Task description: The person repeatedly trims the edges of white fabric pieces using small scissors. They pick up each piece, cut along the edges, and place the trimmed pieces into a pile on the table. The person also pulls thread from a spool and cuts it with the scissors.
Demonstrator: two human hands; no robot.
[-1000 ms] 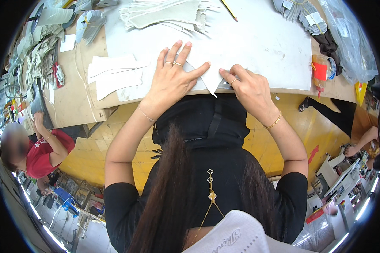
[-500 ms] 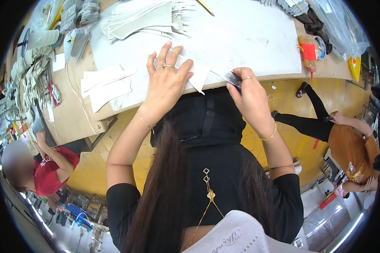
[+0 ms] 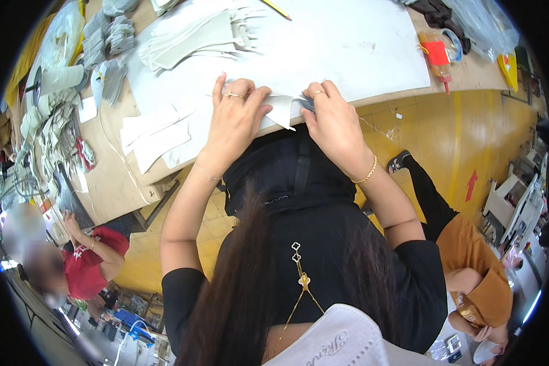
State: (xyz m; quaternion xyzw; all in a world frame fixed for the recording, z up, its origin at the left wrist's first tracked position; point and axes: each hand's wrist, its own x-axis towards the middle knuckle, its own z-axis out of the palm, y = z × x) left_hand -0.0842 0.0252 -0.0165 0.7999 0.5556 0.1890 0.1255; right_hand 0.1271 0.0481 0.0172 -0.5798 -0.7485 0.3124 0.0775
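Observation:
At the table's front edge my left hand (image 3: 235, 119) has its thumb and forefinger pinched on a white cut piece (image 3: 281, 111). A pointed corner of that piece hangs over the edge. My right hand (image 3: 334, 119) is closed round a small dark tool that looks like thread snips (image 3: 307, 104); most of it is hidden by the fingers. The tool's tip is close beside the right side of the white piece, and I cannot tell whether they touch. Left of my left hand lie several flat white pieces (image 3: 158, 137). Farther back is a fanned stack of pale cut pieces (image 3: 186, 39).
A white sheet (image 3: 348, 49) covers much of the wooden table (image 3: 113, 189). A pencil (image 3: 277, 9) lies at the back. At right are a red-labelled bottle (image 3: 437, 58) and clear plastic bag (image 3: 485, 27). Bundled pieces (image 3: 43, 134) crowd the left. Co-workers are on both sides.
My right hand has moved left with the dark tool, up to the white piece. My left hand's fingers have curled in more. The person in orange at right has moved nearer.

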